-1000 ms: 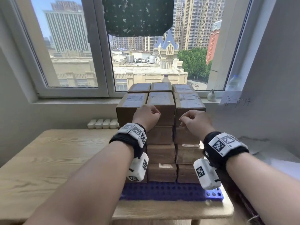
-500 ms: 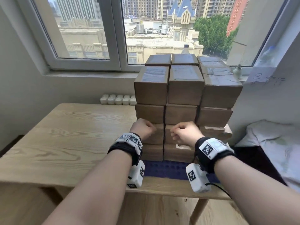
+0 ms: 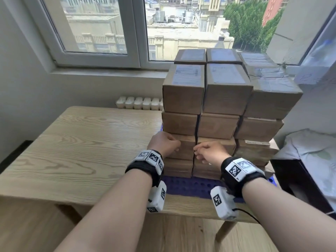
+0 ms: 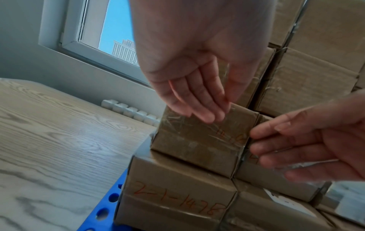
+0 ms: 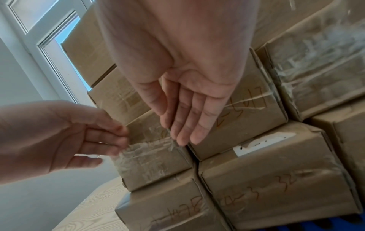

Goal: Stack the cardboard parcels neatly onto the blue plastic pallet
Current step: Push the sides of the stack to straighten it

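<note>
Both grips (image 4: pixel 187 75) (image 5: pixel 183 96) flat-fingered, released, vs taped brown cardboard parcels (image 3: pixel 183 91), blue perforated pallet (image 3: pixel 190 186).

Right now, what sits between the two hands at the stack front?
Only the vertical seam between two second-tier parcels: left hand is at the left parcel, right hand at its neighbour. No loose object, per the head and wrist views.

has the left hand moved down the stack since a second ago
Yes. The left hand was at the top front-left parcel; now it is in front of the second parcel from the bottom, two layers lower, just above the blue pallet.
</note>
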A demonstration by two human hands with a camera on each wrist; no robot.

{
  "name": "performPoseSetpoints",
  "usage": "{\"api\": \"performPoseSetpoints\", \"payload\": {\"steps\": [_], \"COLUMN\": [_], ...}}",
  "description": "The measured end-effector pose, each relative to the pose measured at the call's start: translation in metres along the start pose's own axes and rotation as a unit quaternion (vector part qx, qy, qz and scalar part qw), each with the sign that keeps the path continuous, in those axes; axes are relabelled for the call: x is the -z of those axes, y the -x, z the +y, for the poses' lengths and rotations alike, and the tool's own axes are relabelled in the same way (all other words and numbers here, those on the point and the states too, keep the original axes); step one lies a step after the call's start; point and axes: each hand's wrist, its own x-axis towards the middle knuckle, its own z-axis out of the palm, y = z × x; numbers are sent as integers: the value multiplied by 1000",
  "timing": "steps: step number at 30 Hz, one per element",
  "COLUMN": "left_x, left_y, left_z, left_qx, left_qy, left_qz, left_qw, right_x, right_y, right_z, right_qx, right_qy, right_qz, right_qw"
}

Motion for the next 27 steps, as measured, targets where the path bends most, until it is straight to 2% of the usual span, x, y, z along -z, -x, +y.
{"api": "performPoseSetpoints", "payload": {"steps": [6, 11, 16, 21, 24, 27], "left_x": [23, 12, 7, 6, 5, 4], "left_y": [2, -2, 0, 0, 0, 0], "left_z": [-9, -12, -15, -16, -14, -15], "left_qx": [40, 58, 61, 62, 58, 59], "left_qy": [-15, 26, 19, 17, 4, -6], "left_qz": [138, 98, 104, 104, 111, 110], "left_qw": [989, 993, 992, 992, 992, 992], "right_x": [0, -4, -3, -6, -6, -7], "right_y": [-1, 3, 8, 8, -5, -30], "right_z": [5, 2, -1, 4, 16, 38], "right_qx": [1, -12, -25, -14, -8, 2], "right_qy": [-9, -41, -54, -26, -26, -39], "right_qz": [65, 49, 32, 44, 66, 60], "right_qw": [998, 998, 998, 999, 997, 997]}}
